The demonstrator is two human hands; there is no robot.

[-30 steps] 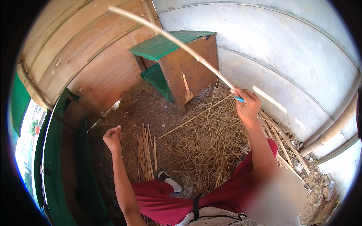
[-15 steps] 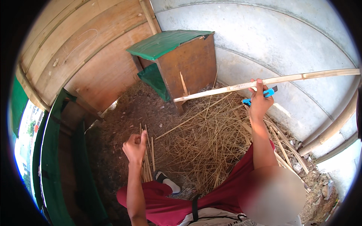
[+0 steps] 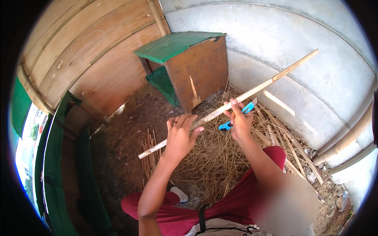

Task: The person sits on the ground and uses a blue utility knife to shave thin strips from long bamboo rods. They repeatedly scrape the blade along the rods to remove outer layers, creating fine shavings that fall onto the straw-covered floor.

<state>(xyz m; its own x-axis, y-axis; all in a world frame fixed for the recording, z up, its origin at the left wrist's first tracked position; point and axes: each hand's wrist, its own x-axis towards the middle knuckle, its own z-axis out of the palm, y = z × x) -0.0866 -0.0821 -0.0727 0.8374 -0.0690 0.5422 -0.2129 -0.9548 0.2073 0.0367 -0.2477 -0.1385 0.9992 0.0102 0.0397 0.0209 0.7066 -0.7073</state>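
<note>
A long, pale bamboo strip (image 3: pixel 256 89) slants across in front of me, its low end at the left and its raised end toward the grey wall. My left hand (image 3: pixel 180 133) is closed round its lower part, fingers over it and thumb on the near side. Farther up, my right hand (image 3: pixel 239 122) pinches the same strip between thumb and fingers. That hand also keeps a blue utility knife (image 3: pixel 248 108) in its grip, with the blade bared and pointing up to the right, apart from the strip.
Cut sticks (image 3: pixel 149 155) lie on the dirt at the left, beside my foot. Dry straw-like shavings (image 3: pixel 212 157) cover the middle floor. Longer bamboo pieces (image 3: pixel 291 143) rest at the right by the metal wall (image 3: pixel 275 35). A wooden box (image 3: pixel 201 74) with a green cover stands ahead.
My right hand has brought the bamboo strip down and left, tilting its far end upward. My left hand has moved right and taken hold of the strip's lower part.
</note>
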